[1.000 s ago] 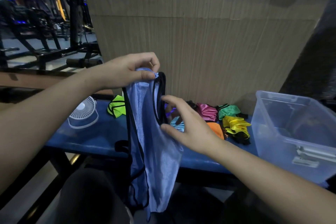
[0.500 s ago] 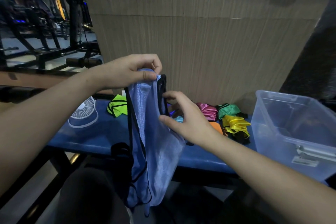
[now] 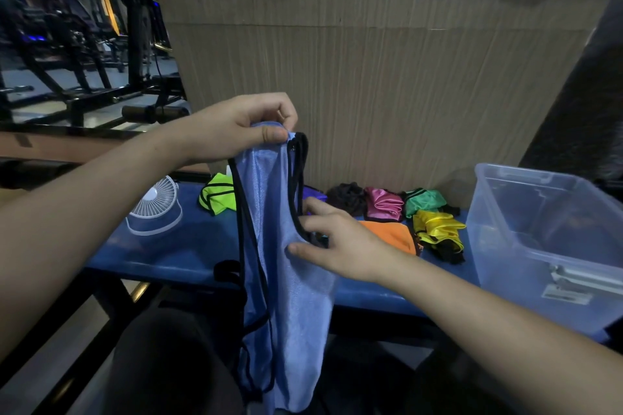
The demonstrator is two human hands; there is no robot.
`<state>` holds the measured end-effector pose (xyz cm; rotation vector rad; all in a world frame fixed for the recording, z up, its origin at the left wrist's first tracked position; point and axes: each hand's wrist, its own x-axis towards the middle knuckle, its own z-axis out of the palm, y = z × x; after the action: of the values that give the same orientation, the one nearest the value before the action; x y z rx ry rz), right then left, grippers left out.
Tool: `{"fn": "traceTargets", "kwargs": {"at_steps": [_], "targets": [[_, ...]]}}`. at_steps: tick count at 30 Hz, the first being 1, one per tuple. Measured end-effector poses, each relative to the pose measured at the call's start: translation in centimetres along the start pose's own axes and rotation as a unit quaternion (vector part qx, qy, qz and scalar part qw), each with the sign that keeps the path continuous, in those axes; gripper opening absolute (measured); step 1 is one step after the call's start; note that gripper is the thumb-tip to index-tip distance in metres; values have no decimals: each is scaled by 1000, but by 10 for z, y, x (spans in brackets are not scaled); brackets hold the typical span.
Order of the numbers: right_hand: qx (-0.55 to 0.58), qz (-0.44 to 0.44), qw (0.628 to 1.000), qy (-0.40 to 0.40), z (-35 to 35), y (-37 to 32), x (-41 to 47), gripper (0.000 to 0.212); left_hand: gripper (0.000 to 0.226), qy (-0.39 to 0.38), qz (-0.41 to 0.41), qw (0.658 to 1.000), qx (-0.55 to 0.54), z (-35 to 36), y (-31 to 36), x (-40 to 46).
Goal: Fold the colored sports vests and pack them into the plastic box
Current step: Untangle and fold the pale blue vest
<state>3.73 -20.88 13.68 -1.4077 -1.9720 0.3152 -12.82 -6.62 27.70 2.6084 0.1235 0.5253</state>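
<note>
- Left hand [image 3: 236,126]: raised above the desk, thumb and fingers pinching the top of the blue vest [image 3: 286,266] at the shoulder straps.
- Blue vest: hangs straight down from that pinch, in front of the desk's near edge, lower end dropping past it toward the lap. Black trim runs along armhole and neck edges.
- Right hand [image 3: 340,239]: fingers loosely spread, tips on the vest's right edge at the black-trimmed armhole. Thumb lies against the fabric below. Whether it pinches the trim or only touches it, cannot tell.
- Desk [image 3: 175,256]: blue top, dark frame below.
- Box [image 3: 546,229]: clear plastic, on the desk's right end, open at top. Looks to hold nothing, though the walls are hazy.
- Loose vests bunched on the desk between blue vest and box: pink vest [image 3: 384,204], green vest [image 3: 423,200], yellow vest [image 3: 438,229], orange vest [image 3: 391,236] just behind the right hand. A dark bundle [image 3: 347,197] sits left of the pink one.
- Lime vest [image 3: 217,194], black-trimmed, lies on the desk left of the hanging vest.
- White fan [image 3: 155,207] stands on the desk's left part, near the lime vest.
- Wood-grain panel [image 3: 387,77] rises behind the desk.
- Gym machines [image 3: 84,44] at far left, dim.
</note>
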Motion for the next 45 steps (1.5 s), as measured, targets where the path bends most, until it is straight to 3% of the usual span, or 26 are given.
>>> {"fn": "traceTargets", "kwargs": {"at_steps": [5,8,10,13,17,19,22,25,28,31,36,40,45], "targets": [[-32,63,992,-105,5,9,-3,30,12,27,0,1000,2,-6,-4,1],[-26,64,990,-119,5,10,-5,34,6,28,-9,1000,4,-8,-9,-2],[-57,45,990,-120,4,12,-8,26,8,28,-8,999,13,-7,-13,-4],[-131,7,989,-64,5,14,-14,40,9,22,-18,999,28,-3,-17,-5],[-101,-64,992,46,3,22,-22,40,9,38,-32,997,56,-9,-28,-8],[-82,-69,993,53,-1,22,-23,43,4,38,-43,997,56,-12,-32,-10],[-53,-47,997,26,-5,24,-24,19,8,34,-49,997,51,-11,-34,-8],[-63,-15,998,22,-3,32,-23,11,7,38,-48,997,50,-9,-31,-6],[-129,22,991,23,-5,39,-24,40,10,48,-49,996,53,-11,-30,-5],[-156,22,987,17,-12,41,-30,44,13,58,-58,995,65,-17,-32,-8],[-99,34,990,98,-26,35,-35,35,13,99,-81,988,89,-26,-31,-8],[-77,54,984,149,-38,27,-27,33,25,164,-59,981,90,-38,-16,0],[-27,20,978,208,-71,13,-3,25,12,214,-51,965,144,-59,-4,19]]}}
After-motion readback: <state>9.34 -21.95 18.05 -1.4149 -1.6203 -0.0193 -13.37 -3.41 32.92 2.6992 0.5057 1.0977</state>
